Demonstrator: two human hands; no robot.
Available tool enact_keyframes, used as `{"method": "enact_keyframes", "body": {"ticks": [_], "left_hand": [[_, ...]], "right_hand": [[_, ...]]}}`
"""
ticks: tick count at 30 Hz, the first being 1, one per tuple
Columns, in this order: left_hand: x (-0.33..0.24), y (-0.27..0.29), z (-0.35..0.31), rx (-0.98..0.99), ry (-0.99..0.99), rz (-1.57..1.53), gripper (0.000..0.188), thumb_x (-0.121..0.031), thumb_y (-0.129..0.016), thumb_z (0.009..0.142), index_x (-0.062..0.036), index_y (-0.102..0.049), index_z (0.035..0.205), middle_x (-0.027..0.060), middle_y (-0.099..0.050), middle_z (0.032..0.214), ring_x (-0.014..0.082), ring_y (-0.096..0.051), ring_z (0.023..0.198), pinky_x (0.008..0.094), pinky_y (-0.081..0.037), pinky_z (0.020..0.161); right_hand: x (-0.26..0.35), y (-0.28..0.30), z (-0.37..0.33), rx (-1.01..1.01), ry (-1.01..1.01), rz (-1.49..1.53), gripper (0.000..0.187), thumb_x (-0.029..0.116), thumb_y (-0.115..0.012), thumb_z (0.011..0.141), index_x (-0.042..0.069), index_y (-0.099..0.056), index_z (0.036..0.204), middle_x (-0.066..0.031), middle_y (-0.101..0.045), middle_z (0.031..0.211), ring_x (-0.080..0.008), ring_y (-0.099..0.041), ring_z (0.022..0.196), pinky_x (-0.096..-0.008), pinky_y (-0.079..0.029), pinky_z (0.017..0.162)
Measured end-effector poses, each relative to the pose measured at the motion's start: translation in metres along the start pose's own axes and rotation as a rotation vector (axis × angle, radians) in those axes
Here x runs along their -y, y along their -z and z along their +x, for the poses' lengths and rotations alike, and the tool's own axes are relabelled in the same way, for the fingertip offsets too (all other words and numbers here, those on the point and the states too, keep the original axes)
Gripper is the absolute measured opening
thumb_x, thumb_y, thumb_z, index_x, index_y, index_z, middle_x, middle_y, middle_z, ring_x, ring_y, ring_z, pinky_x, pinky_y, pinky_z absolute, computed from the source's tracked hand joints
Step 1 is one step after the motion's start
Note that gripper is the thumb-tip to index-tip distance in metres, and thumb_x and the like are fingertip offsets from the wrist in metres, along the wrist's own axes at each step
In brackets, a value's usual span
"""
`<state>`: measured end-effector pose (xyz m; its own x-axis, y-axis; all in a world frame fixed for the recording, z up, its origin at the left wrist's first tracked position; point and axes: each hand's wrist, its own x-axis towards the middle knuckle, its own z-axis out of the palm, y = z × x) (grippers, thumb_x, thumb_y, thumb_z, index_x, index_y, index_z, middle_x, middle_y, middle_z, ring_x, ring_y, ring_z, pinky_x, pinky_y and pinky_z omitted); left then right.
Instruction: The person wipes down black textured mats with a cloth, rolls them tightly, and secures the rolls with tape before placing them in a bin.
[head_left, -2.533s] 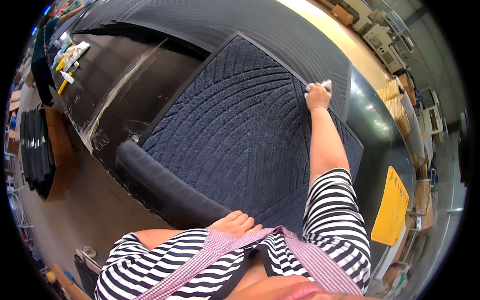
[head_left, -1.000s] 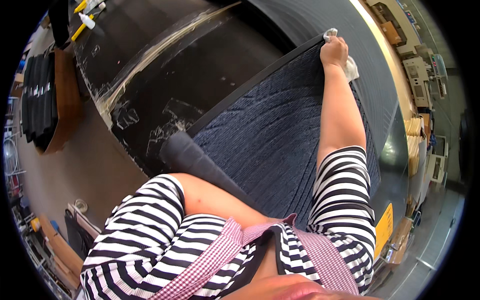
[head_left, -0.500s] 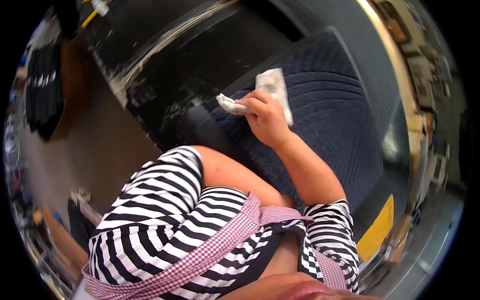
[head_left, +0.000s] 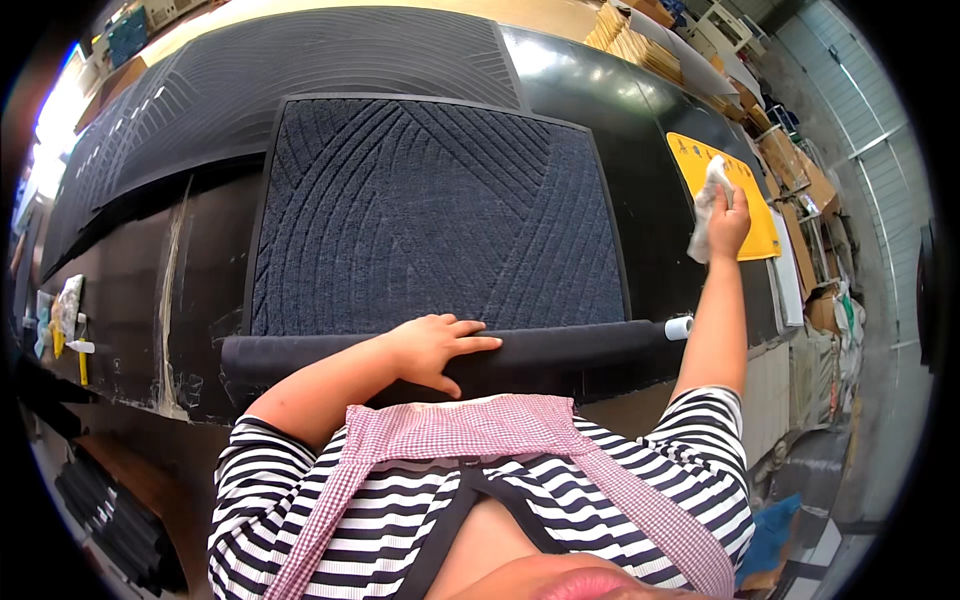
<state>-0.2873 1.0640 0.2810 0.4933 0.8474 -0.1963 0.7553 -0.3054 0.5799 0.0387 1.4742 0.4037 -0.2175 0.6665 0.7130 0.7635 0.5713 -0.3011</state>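
Fingers spread, my left hand (head_left: pixel 440 350) lies on a long black roll (head_left: pixel 585 347) along the table's near edge. A white tube end (head_left: pixel 678 328) shows at the roll's right end. Just beyond the roll lies a dark blue ribbed mat (head_left: pixel 430 220) with curved grooves and a black border. My right hand (head_left: pixel 728 226) is closed on a crumpled white cloth (head_left: pixel 705 220), over a yellow sheet (head_left: pixel 765 225) at the table's right side. Whether the cloth touches the sheet I cannot tell.
More black grooved mats (head_left: pixel 330 55) lie across the back of the black table (head_left: pixel 640 190). Yellow-handled tools and small items (head_left: pixel 72 325) rest at the far left. Folded dark pieces (head_left: pixel 115 515) sit low on the left. Cardboard boxes (head_left: pixel 790 160) stand beyond the right side.
My view has swung, and the whole mat now shows ahead. My right hand has carried the cloth from over the mat to the yellow sheet. My left hand, hidden earlier, now rests on the roll.
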Motion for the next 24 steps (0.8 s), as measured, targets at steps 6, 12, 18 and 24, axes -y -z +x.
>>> {"method": "enact_keyframes", "body": {"ticks": [6, 12, 18, 24], "left_hand": [[-0.011, 0.001, -0.001, 0.022, 0.083, 0.016, 0.094, -0.034, -0.086, 0.071, -0.0251, -0.046, 0.155, 0.0153, -0.038, 0.162, 0.0368, -0.055, 0.125, 0.0484, -0.044, 0.11], [-0.003, 0.0, 0.01, 0.021, 0.04, 0.033, 0.098, -0.037, -0.086, 0.069, -0.0276, -0.044, 0.156, 0.0153, -0.043, 0.159, 0.0372, -0.053, 0.128, 0.0477, -0.043, 0.112], [-0.001, 0.01, 0.008, -0.074, 0.089, 0.157, 0.089, -0.042, -0.084, 0.071, -0.0272, -0.05, 0.153, 0.0165, -0.045, 0.156, 0.038, -0.052, 0.127, 0.0494, -0.04, 0.112], [-0.028, -0.023, 0.003, -0.569, 0.399, 0.342, 0.057, -0.033, -0.073, 0.088, -0.0192, -0.06, 0.141, 0.0144, -0.054, 0.142, 0.0351, -0.05, 0.131, 0.0498, -0.037, 0.111]], "right_hand": [[0.05, 0.001, -0.083, 0.317, 0.352, 0.196, 0.047, 0.028, -0.082, 0.079, 0.003, -0.07, 0.118, -0.0167, -0.071, 0.115, -0.0372, -0.064, 0.115, -0.0494, -0.042, 0.11], [0.135, 0.027, -0.271, 0.871, 0.501, 0.541, 0.057, 0.037, -0.084, 0.077, 0.009, -0.069, 0.125, -0.0122, -0.065, 0.125, -0.0312, -0.06, 0.12, -0.0467, -0.043, 0.106], [0.136, 0.004, -0.262, 0.761, 0.557, 0.592, 0.051, 0.041, -0.082, 0.078, 0.009, -0.071, 0.115, -0.01, -0.065, 0.117, -0.0309, -0.061, 0.111, -0.0458, -0.045, 0.099], [0.135, -0.059, -0.193, 1.153, 0.458, 0.528, 0.043, 0.046, -0.068, 0.091, 0.005, -0.075, 0.102, -0.0143, -0.072, 0.109, -0.035, -0.066, 0.106, -0.0465, -0.052, 0.091]]}}
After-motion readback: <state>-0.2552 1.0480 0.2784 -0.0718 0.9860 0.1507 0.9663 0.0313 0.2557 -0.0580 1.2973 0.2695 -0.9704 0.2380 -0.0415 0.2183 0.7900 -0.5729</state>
